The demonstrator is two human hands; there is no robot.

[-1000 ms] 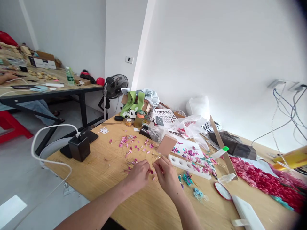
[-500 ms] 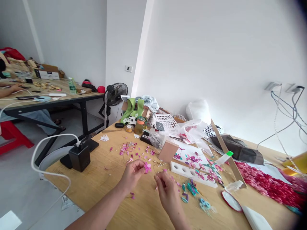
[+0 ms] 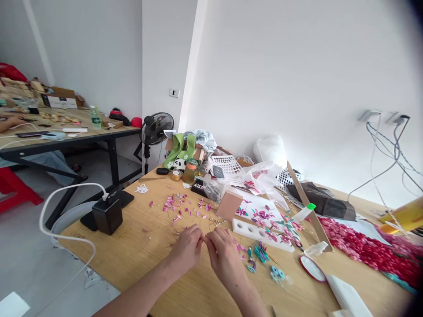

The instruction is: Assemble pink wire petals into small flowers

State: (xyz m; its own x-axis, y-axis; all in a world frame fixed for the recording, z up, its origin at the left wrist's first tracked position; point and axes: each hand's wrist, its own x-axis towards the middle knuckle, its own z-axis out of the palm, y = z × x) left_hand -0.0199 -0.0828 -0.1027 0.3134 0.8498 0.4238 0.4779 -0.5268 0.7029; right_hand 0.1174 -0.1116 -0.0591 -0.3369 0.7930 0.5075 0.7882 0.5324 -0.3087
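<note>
My left hand [image 3: 189, 247] and my right hand [image 3: 222, 252] meet fingertip to fingertip above the wooden table, both with fingers pinched. The pink flower seen in my left hand a moment ago is now hidden behind the fingers. Whatever my right hand pinches is also out of sight. Beyond my hands lie scattered pink petals [image 3: 175, 202] and fine wires. To the right of my right hand are teal and purple petal pieces [image 3: 260, 252] and several small blue spools [image 3: 276, 273].
Behind my right hand stand a tan block [image 3: 229, 205] and a white foam strip [image 3: 262, 236] beside finished pink flowers [image 3: 262, 215]. A black charger box [image 3: 107, 215] with a white cable is at left. Red petal strips [image 3: 360, 246] lie right. A co-worker's hand [image 3: 11, 122] rests at another table.
My hands have come together from slightly apart, and the pink flower at my left fingertips has gone out of sight. The view has shifted slightly.
</note>
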